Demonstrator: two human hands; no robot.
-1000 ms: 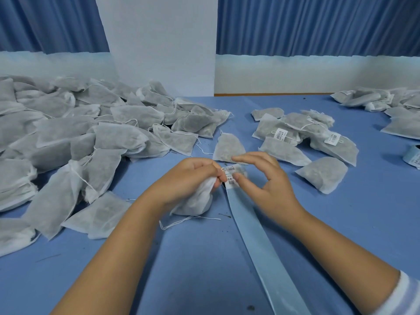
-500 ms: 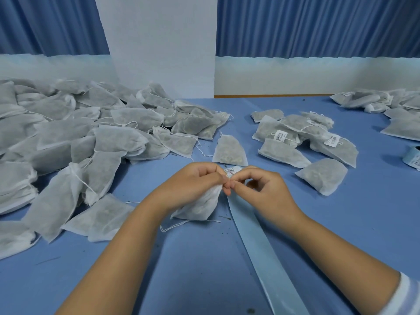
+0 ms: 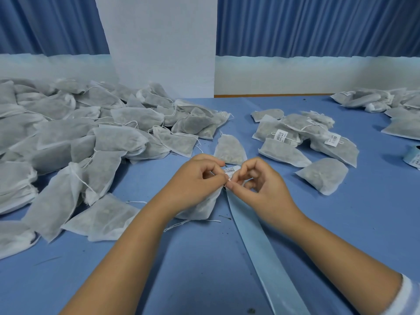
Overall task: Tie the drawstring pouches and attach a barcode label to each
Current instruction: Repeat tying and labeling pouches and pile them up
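White mesh pile (image 3: 68,137) at frame left, no labels visible. Left hand (image 3: 197,178) pinches pouch (image 3: 202,208) neck at centre, right hand (image 3: 261,185) pinches label (image 3: 230,171) at it, fingertips meeting. Risk: label sticks crooked or to a finger, or the string slips, if either pinch shifts. Liner (image 3: 261,246) runs to lower right, labelled pouches (image 3: 295,137) upper right. Blue table (image 3: 204,280), blue curtain (image 3: 318,23) behind

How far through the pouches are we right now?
Done: the small group right of centre, where barcode tags show. In hand: the left hand holds one pouch while the right hand pinches a label at its neck. Left: the large pile on the left, no labels visible.
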